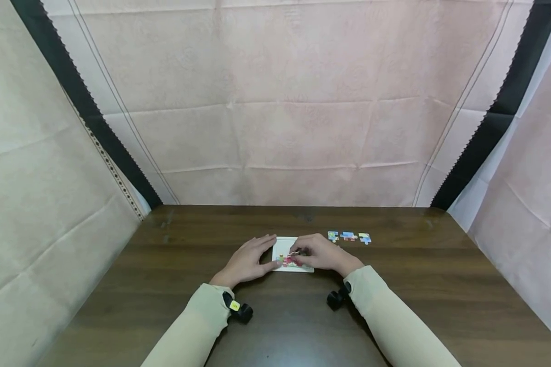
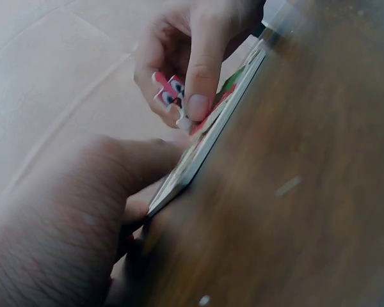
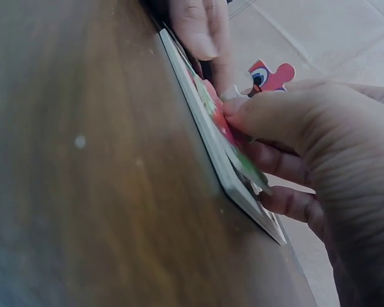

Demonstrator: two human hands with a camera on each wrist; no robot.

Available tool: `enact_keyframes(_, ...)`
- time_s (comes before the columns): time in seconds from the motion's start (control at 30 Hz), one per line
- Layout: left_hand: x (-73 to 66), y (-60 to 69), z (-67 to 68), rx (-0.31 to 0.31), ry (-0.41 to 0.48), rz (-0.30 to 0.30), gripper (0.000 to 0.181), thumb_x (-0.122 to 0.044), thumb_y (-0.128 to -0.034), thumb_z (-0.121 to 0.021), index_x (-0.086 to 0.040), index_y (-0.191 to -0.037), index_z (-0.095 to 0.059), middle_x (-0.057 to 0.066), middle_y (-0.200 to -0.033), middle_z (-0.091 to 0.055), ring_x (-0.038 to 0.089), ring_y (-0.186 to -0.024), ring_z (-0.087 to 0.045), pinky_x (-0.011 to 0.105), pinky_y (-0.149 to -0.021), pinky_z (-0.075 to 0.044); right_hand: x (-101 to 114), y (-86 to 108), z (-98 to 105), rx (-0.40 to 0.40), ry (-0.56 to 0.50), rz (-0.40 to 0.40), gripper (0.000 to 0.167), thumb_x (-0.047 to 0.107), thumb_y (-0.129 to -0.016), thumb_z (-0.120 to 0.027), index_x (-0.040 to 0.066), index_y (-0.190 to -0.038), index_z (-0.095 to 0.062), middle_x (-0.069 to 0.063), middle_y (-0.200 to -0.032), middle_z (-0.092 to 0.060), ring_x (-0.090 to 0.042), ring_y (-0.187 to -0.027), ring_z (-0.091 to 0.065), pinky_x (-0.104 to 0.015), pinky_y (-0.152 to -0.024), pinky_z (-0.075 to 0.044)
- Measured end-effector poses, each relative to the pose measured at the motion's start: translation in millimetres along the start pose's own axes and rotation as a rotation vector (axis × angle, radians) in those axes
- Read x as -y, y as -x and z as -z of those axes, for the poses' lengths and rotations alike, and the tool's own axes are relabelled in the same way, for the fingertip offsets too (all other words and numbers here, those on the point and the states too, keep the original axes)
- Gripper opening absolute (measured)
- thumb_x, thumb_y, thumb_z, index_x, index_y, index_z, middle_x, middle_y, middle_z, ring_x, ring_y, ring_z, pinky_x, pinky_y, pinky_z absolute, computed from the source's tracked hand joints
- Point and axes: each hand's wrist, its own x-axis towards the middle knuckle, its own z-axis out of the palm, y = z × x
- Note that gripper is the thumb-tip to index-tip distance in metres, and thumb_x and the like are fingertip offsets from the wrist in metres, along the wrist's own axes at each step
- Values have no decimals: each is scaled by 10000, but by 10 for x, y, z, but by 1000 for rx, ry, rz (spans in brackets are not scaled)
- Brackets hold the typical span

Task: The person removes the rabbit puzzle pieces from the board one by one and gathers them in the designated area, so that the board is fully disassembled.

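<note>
A white-bordered puzzle board (image 1: 282, 245) lies on the table, with pink, red and green pieces (image 1: 285, 261) along its near part. My right hand (image 1: 323, 253) pinches a pink puzzle piece (image 2: 168, 96) with printed eyes between thumb and fingers, tilted up above the board; the piece (image 3: 269, 78) also shows in the right wrist view. At the board's left side rests my left hand (image 1: 250, 260), fingers extended and thumb at the near left part of the pieces. In the left wrist view the left hand's fingertips are partly hidden behind the board.
Three loose blue puzzle pieces (image 1: 348, 236) lie in a row on the brown table (image 1: 202, 229), beyond and right of the board. Pale fabric walls (image 1: 298, 127) stand behind the table and on both sides. Dark wrist cameras are strapped below both hands.
</note>
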Motion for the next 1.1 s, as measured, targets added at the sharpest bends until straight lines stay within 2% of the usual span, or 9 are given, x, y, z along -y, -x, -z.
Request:
enact_keyframes(0.13,-97,-29,-18,-39,-23,23,871,-718,-914,-529,-108,-1531,-444,51,-1581,-403,226,-1462,-352,464,-1206,-231,8,5,9,1,5,-21,126,142,-975,-686,150,-1086,-746,81,-1042,-701,-8,-854,-639,-229,-757,-558)
enact_keyframes(0.27,-181,-46,-52,-67,-55,78,944,-782,-863,-532,-101,-1515,-468,42,-1567,-427,224,-1456,-362,460,-1202,-241,11,-6,-1,-16,5,-44,124,149,-967,-696,151,-1079,-751,77,-1033,-713,-10,-862,-650,-227,-749,-560)
enact_keyframes(0.47,-244,-55,-88,-87,-43,136,931,-749,-844,-600,-98,-1500,-489,29,-1558,-440,213,-1459,-360,459,-1200,-245,19,-9,-14,-31,-23,-120,129,160,-985,-671,157,-1089,-747,89,-984,-724,1,-760,-635,-223,-680,-549)
enact_keyframes(0.63,-266,-64,-106,-100,18,162,842,-662,-888,-620,-100,-1501,-489,20,-1554,-444,214,-1462,-352,463,-1208,-220,16,-2,-19,-42,-29,-148,136,146,-988,-666,156,-1100,-742,93,-941,-718,-4,-715,-617,-227,-659,-542)
enact_keyframes(0.83,-264,-65,-117,-114,28,174,795,-637,-919,-600,-100,-1496,-496,29,-1547,-453,223,-1460,-355,463,-1211,-214,9,0,-41,-53,-55,-144,135,150,-994,-655,147,-1091,-749,83,-985,-730,-13,-780,-654,-237,-689,-557)
enact_keyframes(1.1,-268,-92,-113,-110,37,179,793,-615,-913,-625,-86,-1490,-501,37,-1544,-457,223,-1459,-357,477,-1208,-216,-13,10,-53,-86,-81,-197,121,171,-1013,-625,140,-1047,-737,83,-893,-714,-41,-651,-596,-259,-632,-535)
